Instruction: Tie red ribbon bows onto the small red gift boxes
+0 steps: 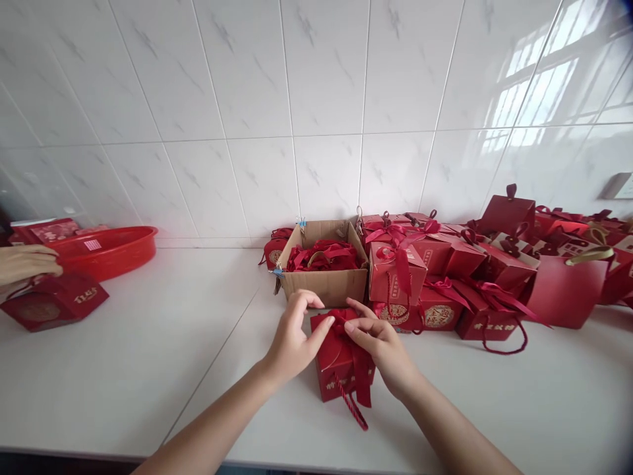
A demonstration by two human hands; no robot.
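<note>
A red gift box with gold lettering stands on the white table in front of me. Its twisted cord handle hangs down the near side. A wide red ribbon lies over the top and droops past the front edge. At the box top, my left hand pinches the ribbon's bow from the left, thumb and fingers curled in. My right hand closes on the same bow from the right. The fingers partly cover the knot.
Behind the box stands an open cardboard carton full of red ribbons. Many finished-looking red boxes are piled to the right. At the left, another person's hand is at a red box beside a red basin.
</note>
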